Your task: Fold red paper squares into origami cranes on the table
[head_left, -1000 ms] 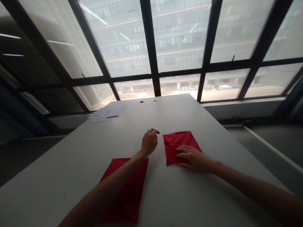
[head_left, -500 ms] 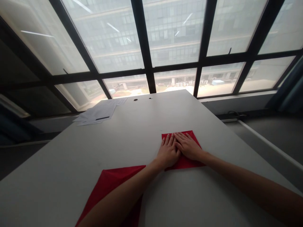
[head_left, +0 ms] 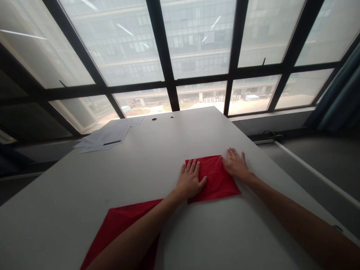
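A folded red cloth (head_left: 217, 179) lies flat on the white table (head_left: 197, 232), roughly square with faint creases. Flat on its left part rests my left hand (head_left: 191, 180), fingers stretched forward and thumb spread to the right. My right hand (head_left: 235, 163) is at the cloth's right edge near the far corner, its fingers extended and mostly beyond the edge. Nothing is held in either hand. Nearer to me on the left, a second red cloth (head_left: 120, 221) lies on the table, partly hidden beneath my left forearm.
Several loose white papers (head_left: 112, 131) lie at the table's far left, with a dark strip (head_left: 111, 143) on them. Two round holes pierce the far end of the tabletop. Large windows (head_left: 197, 41) with black frames stand beyond. A white rail (head_left: 315, 170) runs along the right.
My right hand has slid right from the cloth's middle to its right edge, parting from my left hand. My left hand stays on the cloth. The view has shifted slightly.
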The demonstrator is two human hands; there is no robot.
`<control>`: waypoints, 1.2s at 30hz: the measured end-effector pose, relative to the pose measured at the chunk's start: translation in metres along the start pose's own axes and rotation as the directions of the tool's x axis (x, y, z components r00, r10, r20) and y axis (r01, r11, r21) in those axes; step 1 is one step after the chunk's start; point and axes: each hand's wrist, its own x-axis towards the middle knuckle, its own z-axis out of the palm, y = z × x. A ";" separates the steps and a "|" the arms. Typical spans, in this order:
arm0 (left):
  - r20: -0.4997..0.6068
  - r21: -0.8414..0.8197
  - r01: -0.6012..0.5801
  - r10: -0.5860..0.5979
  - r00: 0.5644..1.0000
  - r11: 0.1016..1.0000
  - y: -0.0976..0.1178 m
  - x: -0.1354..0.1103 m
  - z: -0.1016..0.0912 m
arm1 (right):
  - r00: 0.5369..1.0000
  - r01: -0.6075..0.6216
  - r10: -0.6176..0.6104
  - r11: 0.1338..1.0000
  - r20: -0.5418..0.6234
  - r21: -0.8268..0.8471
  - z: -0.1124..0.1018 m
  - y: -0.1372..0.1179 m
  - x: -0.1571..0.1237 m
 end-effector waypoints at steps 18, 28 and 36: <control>-0.073 -0.050 0.159 -0.162 0.984 0.986 -0.021 0.017 -0.004 | 0.927 0.310 -0.230 0.914 0.297 -0.260 0.027 -0.045 -0.025; -0.007 -0.039 -0.133 0.133 0.991 0.990 -0.010 0.015 -0.007 | 0.926 0.313 -0.225 0.905 0.302 -0.287 0.029 -0.046 -0.027; 0.076 0.117 -0.108 0.100 0.992 0.987 -0.018 0.008 -0.004 | 0.941 0.259 -0.161 0.909 0.298 -0.326 0.028 -0.045 -0.025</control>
